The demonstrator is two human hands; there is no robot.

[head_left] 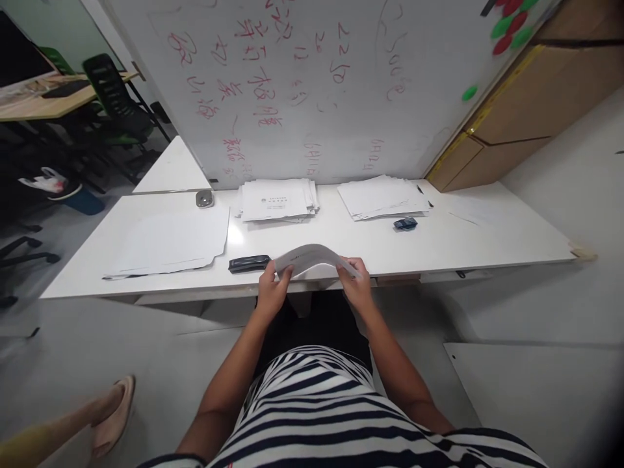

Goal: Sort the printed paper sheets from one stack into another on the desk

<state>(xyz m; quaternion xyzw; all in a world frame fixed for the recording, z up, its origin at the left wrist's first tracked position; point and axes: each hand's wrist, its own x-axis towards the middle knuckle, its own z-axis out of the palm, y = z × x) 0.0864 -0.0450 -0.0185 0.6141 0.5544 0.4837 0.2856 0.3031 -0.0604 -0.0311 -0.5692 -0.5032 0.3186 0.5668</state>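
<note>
Between my two hands a white sheaf of paper [312,257] bows upward in the middle, just above the table's front edge; how many sheets it has I cannot tell. My left hand [273,286] pinches its left end, thumb on top. At the other end my right hand [355,283] grips it the same way. A black stapler [249,263] lies on the table just left of my left hand. Behind the held paper sits a stack of printed papers [275,200], and to its right another stack of white papers [380,197].
Large white sheets [168,240] cover the table's left part, with a small round metallic object [205,198] behind them. A small dark blue object [405,223] lies right. A whiteboard [312,130] stands along the back, beside cardboard boxes [526,97]. Another person's foot [114,416] shows lower left.
</note>
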